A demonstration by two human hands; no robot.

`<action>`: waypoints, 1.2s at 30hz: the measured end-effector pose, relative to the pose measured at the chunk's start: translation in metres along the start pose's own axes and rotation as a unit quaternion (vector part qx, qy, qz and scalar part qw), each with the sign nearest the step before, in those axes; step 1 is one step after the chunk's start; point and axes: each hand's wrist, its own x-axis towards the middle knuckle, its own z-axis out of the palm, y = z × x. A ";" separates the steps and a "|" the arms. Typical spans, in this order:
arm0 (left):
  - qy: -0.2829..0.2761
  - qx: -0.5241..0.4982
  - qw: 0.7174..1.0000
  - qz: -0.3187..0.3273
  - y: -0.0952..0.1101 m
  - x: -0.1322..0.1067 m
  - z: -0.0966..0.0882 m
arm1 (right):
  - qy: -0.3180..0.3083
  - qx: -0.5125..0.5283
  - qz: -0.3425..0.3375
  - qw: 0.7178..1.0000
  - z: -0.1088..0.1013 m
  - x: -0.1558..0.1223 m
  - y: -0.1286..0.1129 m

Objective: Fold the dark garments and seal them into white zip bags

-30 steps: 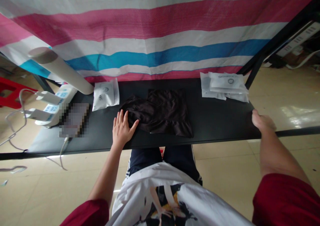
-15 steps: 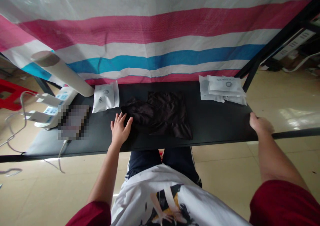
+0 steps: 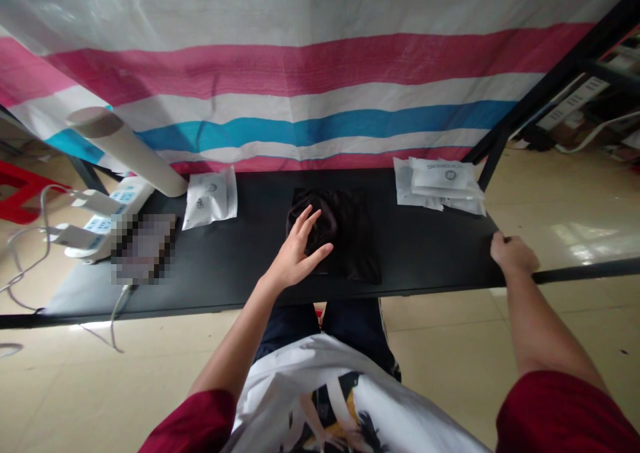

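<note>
A dark, shiny piece of cloth [image 3: 357, 239] lies bunched on the black tabletop [image 3: 225, 266], its left part folded over into a rounded heap. My left hand [image 3: 299, 249] is over this heap with fingers spread, at least the fingertips seeming to touch the fabric. At the right end of the table, my right hand [image 3: 515, 253] is curled around the edge, thumb side up. What kind of garment or cloth it is cannot be made out.
White printed packets [image 3: 445, 179] are stacked at the back right, and another white packet [image 3: 210, 196] lies at the back left. Beside it stand a pale bottle [image 3: 130, 153], a power strip [image 3: 107, 223] with chargers, and a blurred-out phone [image 3: 144, 247] on a cable. A striped sheet [image 3: 300, 66] hangs behind.
My left hand has moved right, and the cloth's left part has been pushed and folded over onto the rest. My right hand stays at the table edge.
</note>
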 end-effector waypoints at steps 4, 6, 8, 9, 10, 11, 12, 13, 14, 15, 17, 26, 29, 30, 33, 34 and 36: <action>-0.019 0.084 0.996 -0.006 -0.025 -0.023 -0.017 | 0.140 0.021 -0.107 0.984 0.003 -0.025 -0.008; -0.053 0.136 0.989 -0.001 -0.040 -0.035 -0.022 | 0.168 0.026 -0.196 0.966 0.004 -0.047 -0.019; -0.084 0.185 0.979 0.001 -0.053 -0.044 -0.024 | 0.156 0.049 -0.295 0.941 0.005 -0.079 -0.035; -0.097 0.203 0.974 0.000 -0.058 -0.048 -0.023 | 0.138 0.068 -0.348 0.925 0.004 -0.097 -0.044; -0.106 0.215 0.971 -0.002 -0.063 -0.050 -0.023 | 0.116 0.090 -0.395 0.907 0.003 -0.116 -0.055; -0.112 0.220 0.969 -0.003 -0.066 -0.052 -0.022 | 0.087 0.109 -0.441 0.887 0.001 -0.136 -0.065; -0.115 0.221 0.968 -0.003 -0.069 -0.052 -0.021 | 0.051 0.124 -0.488 0.862 -0.001 -0.156 -0.076; -0.115 0.219 0.969 -0.003 -0.070 -0.052 -0.021 | 0.013 0.135 -0.534 0.835 -0.004 -0.174 -0.086; -0.113 0.216 0.970 -0.003 -0.071 -0.052 -0.020 | -0.029 0.136 -0.583 0.801 -0.006 -0.191 -0.096; -0.111 0.213 0.971 -0.003 -0.072 -0.052 -0.020 | -0.072 0.126 -0.630 0.763 -0.009 -0.205 -0.103; -0.110 0.210 0.971 -0.004 -0.072 -0.053 -0.019 | -0.135 0.106 -0.686 0.707 -0.012 -0.227 -0.114; -0.060 0.161 0.985 -0.015 -0.065 -0.084 -0.019 | -0.159 0.183 -0.684 0.688 -0.008 -0.252 -0.097; 0.013 0.116 0.991 -0.073 -0.064 -0.078 -0.020 | -0.151 0.235 -0.612 0.740 -0.006 -0.253 -0.106; 0.031 0.100 0.989 -0.101 -0.064 -0.072 -0.019 | -0.155 0.247 -0.572 0.766 -0.005 -0.252 -0.113; 0.075 0.063 0.982 -0.159 -0.065 -0.045 -0.017 | -0.191 0.269 -0.457 0.826 -0.001 -0.246 -0.137; 0.087 0.062 0.981 -0.164 -0.065 -0.036 -0.015 | -0.202 0.272 -0.428 0.838 0.000 -0.242 -0.144; 0.100 0.081 0.976 -0.173 -0.067 -0.020 -0.013 | -0.211 0.274 -0.389 0.854 0.002 -0.233 -0.156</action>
